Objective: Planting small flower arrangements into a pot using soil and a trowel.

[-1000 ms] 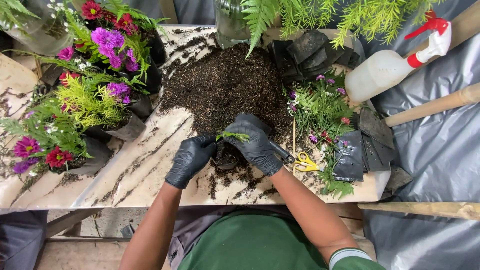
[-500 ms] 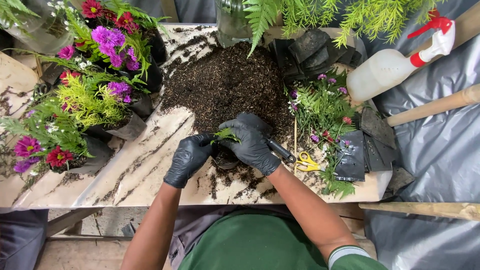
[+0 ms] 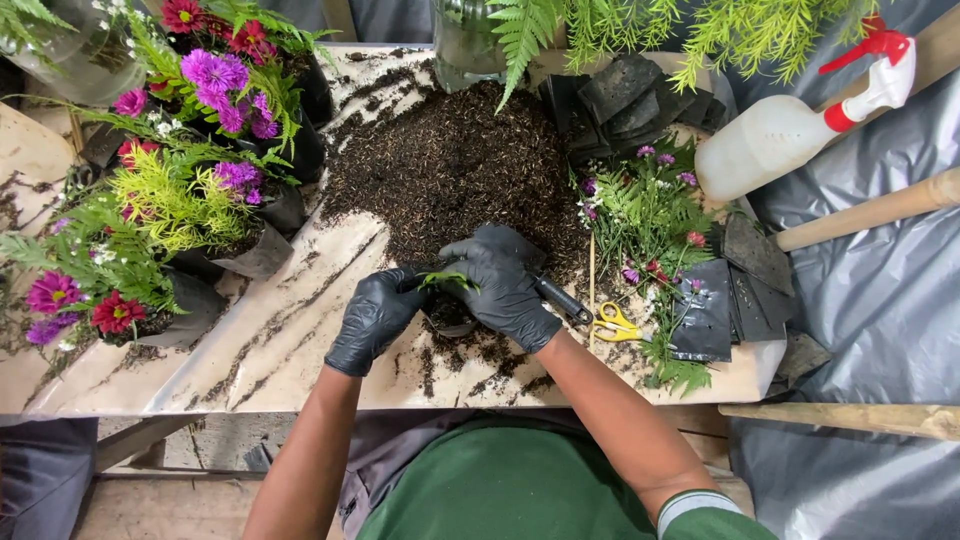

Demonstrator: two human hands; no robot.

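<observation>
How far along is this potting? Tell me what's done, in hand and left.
Done: potted flowers stand in black bags at the table's left. In hand: left hand and right hand, both gloved, press a green sprig into a small dark pot. Left: the loose plants and empty black bags by the soil heap.

Soft, even daylight is falling from above, throwing only faint shadows. Glare is showing on the grey sheet (image 3: 860, 290) at 3 o'clock. Everything is staying sharp, with edges bending slightly.
</observation>
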